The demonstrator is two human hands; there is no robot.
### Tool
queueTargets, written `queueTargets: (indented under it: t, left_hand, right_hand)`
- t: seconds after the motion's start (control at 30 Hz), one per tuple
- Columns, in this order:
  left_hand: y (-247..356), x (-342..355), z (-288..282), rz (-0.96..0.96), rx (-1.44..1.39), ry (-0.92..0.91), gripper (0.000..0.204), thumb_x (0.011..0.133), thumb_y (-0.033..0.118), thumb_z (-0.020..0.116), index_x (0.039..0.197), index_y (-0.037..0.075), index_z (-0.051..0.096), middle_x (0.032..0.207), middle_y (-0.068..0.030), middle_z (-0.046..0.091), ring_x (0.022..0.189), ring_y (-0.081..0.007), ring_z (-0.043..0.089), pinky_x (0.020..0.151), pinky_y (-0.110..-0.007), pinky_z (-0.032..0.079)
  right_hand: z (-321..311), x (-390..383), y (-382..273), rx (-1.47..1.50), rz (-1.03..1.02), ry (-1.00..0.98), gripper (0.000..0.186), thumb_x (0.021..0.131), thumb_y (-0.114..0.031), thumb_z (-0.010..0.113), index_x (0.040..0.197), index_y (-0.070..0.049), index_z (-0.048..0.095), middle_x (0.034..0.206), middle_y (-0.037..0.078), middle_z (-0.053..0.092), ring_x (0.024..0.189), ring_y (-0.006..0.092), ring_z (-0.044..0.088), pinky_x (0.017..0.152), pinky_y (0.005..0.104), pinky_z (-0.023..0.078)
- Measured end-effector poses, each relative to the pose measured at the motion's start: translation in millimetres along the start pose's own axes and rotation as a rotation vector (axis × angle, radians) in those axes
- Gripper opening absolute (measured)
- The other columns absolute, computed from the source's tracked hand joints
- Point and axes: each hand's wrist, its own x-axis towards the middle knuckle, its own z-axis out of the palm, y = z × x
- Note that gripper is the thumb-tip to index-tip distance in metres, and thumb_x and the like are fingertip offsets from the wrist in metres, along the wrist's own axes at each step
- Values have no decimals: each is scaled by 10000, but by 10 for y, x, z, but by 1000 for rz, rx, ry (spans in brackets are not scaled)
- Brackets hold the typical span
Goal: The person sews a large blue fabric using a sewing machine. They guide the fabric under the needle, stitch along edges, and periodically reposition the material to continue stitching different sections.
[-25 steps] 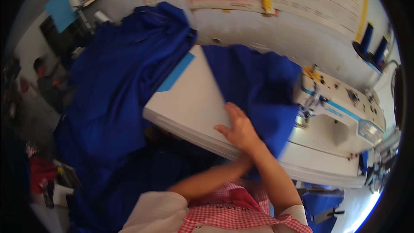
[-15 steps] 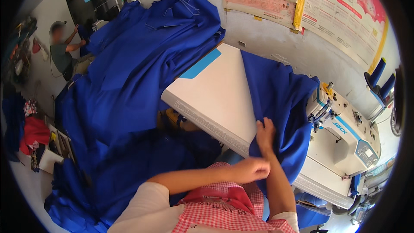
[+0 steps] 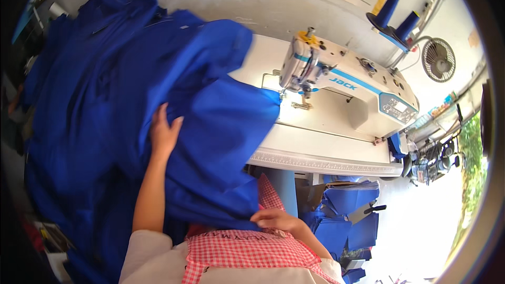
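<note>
A large heap of royal blue fabric (image 3: 226,110) spreads over the left part of the sewing table and hangs toward my lap. One corner of it reaches the needle area of a white and blue sewing machine (image 3: 342,79). My left hand (image 3: 165,130) lies on the fabric with thumb and fingers apart. Close to my body, my right hand (image 3: 274,220) pinches the fabric's lower edge, just above the red-checked apron (image 3: 247,250). Folds hide some of the fingertips of my right hand.
The white tabletop (image 3: 315,144) has a ruler-marked front edge. Two dark blue thread cones (image 3: 387,10) stand behind the machine, near a small fan (image 3: 438,59). Below the table at right are stacked blue cut pieces (image 3: 342,205). Papers hang on the back wall.
My view has swung right. My arms, crossed before, are now apart: the left hand rests on the heap, the right holds an edge near my lap. Fabric beside the machine has shifted left.
</note>
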Motion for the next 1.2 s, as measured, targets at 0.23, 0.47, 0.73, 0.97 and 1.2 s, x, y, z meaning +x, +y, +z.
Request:
queueTargets:
  t: [0.23, 0.47, 0.73, 0.97, 1.2]
  left_hand:
    - [1482, 349, -217, 481, -320, 1, 255, 821, 19, 631, 1075, 35, 641, 1140, -132, 627, 1071, -322, 577, 957, -417, 439]
    - [1634, 204, 741, 802, -87, -621, 414, 854, 212, 666, 1227, 53, 581, 1320, -120, 547, 1247, -302, 490, 1056, -476, 370]
    - [1754, -380, 663, 562, -85, -397, 389, 929, 281, 566, 1244, 53, 581, 1345, -119, 539, 1275, -290, 482, 1063, -493, 373]
    - [1814, -345, 651, 558, -128, -448, 381, 904, 250, 605, 1242, 75, 590, 1344, -97, 548, 1275, -279, 487, 1069, -482, 375]
    - [1739, -240, 664, 544, -155, -499, 383, 893, 250, 622, 1234, 75, 597, 1344, -89, 545, 1274, -277, 483, 1074, -477, 368]
  right_hand:
    - [-325, 504, -361, 387, -333, 426, 585, 874, -245, 714, 1349, 5, 482, 1179, 100, 621, 1068, 212, 584, 963, 353, 452]
    - [39, 663, -451, 214, -237, 731, 335, 936, -162, 613, 1208, 34, 597, 1083, 103, 683, 974, 173, 624, 891, 333, 492]
    - [-975, 375, -1184, -479, -213, 1162, 144, 882, -158, 643, 892, -17, 665, 694, 139, 644, 622, 239, 641, 608, 347, 507]
    - [-1735, 1281, -1464, -919, -42, 1482, 149, 828, -191, 648, 866, -51, 679, 847, 175, 688, 786, 347, 683, 706, 424, 545]
    - [-1547, 1410, -1258, -1003, -243, 1594, 70, 820, -81, 616, 888, -90, 603, 875, 122, 589, 718, 321, 651, 620, 429, 530]
